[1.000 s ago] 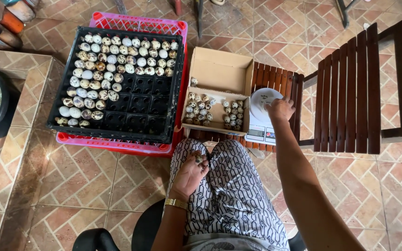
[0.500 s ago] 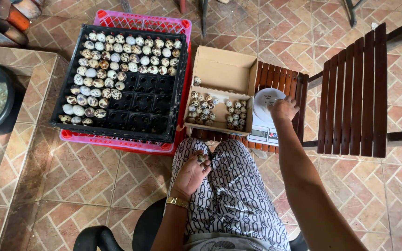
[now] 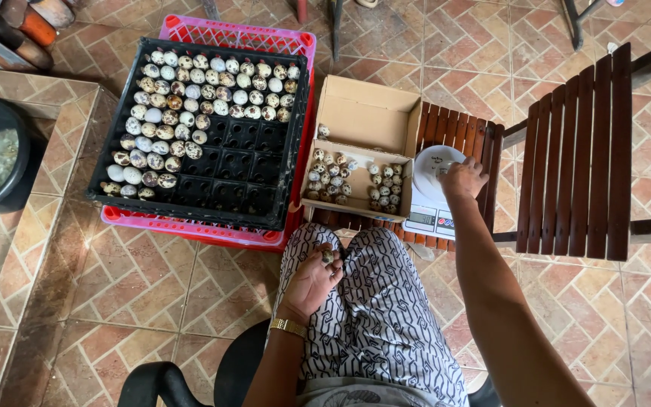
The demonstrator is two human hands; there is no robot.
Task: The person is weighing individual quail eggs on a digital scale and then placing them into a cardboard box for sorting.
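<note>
We see black egg tray [image 3: 246, 162] on pink crate [image 3: 190, 230], cardboard box [image 3: 367, 120] beside. Our right hand [image 3: 463, 179] rests loosely on white scale [image 3: 431, 197]; left hand [image 3: 312, 283] on knee pinches speckled egg [image 3: 328, 256].

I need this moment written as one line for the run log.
left hand: holds speckled egg, rests on knee | right hand: on scale | cardboard box: eggs inside | black tray: partly filled
</note>
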